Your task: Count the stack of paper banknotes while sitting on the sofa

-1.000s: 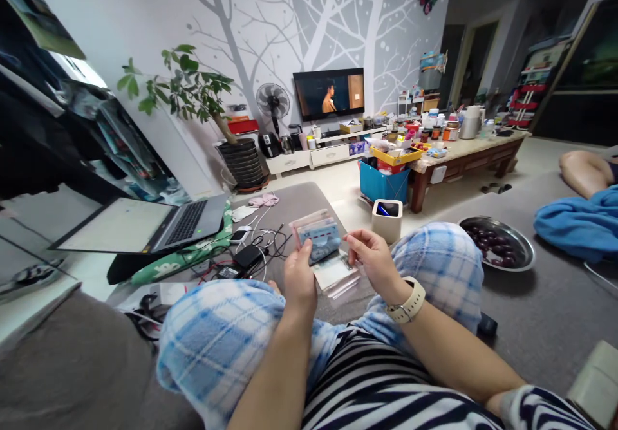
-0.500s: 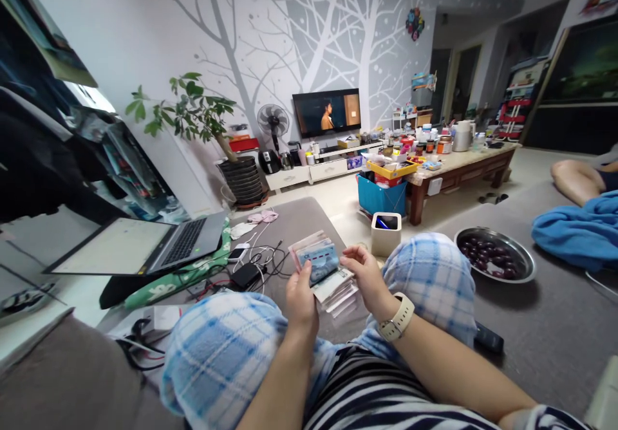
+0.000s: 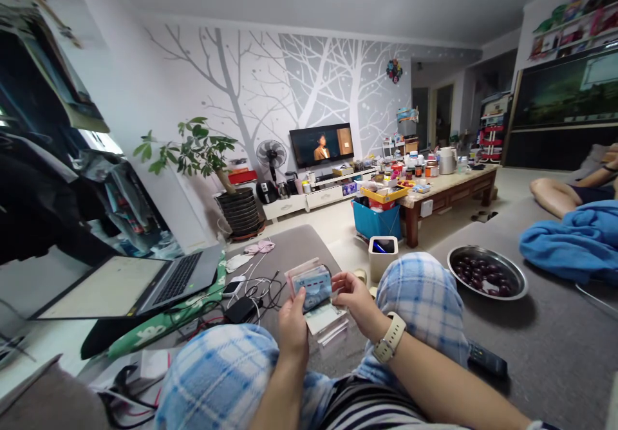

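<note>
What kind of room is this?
It looks like somebody's living room: there's a television, a big potted plant near the wall, and a low table crowded with jars and other things.

the banknotes (image 3: pixel 317 288) seem too blurred to read.

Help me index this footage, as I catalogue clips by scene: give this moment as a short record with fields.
Left hand: left hand grips a bundle of banknotes, a blue one showing
Right hand: right hand at the bundle's right edge; its exact grip is unclear
Right wrist: pale watch
Left side: open laptop; tangled cables
Right side: metal bowl of dark round fruit; blue cloth
Background: television, switched on; potted plant; standing fan
</note>
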### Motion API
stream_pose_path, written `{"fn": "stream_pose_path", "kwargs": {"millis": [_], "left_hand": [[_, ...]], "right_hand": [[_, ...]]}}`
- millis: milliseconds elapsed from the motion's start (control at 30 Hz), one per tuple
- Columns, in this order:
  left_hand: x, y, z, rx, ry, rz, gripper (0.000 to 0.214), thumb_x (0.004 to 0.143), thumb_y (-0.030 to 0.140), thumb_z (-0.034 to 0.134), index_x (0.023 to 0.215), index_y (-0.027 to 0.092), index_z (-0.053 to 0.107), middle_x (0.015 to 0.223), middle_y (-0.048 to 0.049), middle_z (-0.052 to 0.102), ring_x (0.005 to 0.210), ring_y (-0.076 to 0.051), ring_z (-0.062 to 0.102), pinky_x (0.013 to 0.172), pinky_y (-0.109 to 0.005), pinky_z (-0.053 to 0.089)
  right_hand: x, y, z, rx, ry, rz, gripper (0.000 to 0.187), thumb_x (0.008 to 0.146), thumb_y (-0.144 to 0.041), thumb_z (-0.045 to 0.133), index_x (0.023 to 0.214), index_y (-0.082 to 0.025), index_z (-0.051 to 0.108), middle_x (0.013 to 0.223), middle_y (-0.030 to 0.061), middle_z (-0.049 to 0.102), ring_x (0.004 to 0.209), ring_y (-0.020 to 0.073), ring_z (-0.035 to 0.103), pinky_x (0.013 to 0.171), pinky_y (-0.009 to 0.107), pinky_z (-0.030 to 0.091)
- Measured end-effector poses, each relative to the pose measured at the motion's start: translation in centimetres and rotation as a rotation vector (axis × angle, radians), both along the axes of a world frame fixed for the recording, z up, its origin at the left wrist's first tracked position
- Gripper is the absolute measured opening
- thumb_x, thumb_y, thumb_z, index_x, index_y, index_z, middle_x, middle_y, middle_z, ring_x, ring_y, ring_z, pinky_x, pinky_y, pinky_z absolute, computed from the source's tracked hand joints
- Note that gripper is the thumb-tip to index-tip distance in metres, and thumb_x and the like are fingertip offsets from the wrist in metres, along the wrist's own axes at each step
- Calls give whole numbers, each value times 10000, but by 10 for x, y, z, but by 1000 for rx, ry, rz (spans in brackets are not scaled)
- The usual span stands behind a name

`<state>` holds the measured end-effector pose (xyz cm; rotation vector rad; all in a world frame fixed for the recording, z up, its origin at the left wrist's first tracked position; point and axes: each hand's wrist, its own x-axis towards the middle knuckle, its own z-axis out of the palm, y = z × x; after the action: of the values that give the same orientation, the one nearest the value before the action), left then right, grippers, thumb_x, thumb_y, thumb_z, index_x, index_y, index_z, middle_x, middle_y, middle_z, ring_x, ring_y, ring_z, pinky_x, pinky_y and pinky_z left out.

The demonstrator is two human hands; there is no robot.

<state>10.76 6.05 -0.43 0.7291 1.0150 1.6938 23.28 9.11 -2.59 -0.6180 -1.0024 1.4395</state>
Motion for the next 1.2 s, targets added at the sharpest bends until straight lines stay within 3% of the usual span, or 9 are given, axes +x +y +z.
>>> {"fn": "stream_pose_path", "kwargs": {"millis": [333, 600, 1200], "left_hand": [[-7, 6, -8, 35, 18, -39, 372, 669, 376, 735, 944, 132, 686, 797, -78, 728, 833, -268, 698, 772, -374, 536], [-3, 2, -3, 35, 35, -40, 446, 638, 391, 752, 977, 109, 684, 780, -81, 725, 817, -278, 698, 774, -385, 531], [9, 12, -6, 43, 9, -5, 447, 623, 364, 781, 987, 124, 680, 823, -66, 728, 804, -238, 693, 771, -343, 524]], "right_hand": [[-2, 3, -2, 67, -67, -16, 349, 546, -175, 756, 847, -166, 581, 628, -59, 553, 537, 74, 452, 523, 220, 322], [0, 2, -4, 95, -58, -32, 341, 602, -292, 795, 817, -162, 564, 643, -52, 539, 566, 76, 456, 564, 229, 328], [10, 6, 20, 97, -100, -79, 273, 640, -321, 762, 658, -170, 535, 570, -62, 457, 536, 77, 366, 521, 235, 267]]}}
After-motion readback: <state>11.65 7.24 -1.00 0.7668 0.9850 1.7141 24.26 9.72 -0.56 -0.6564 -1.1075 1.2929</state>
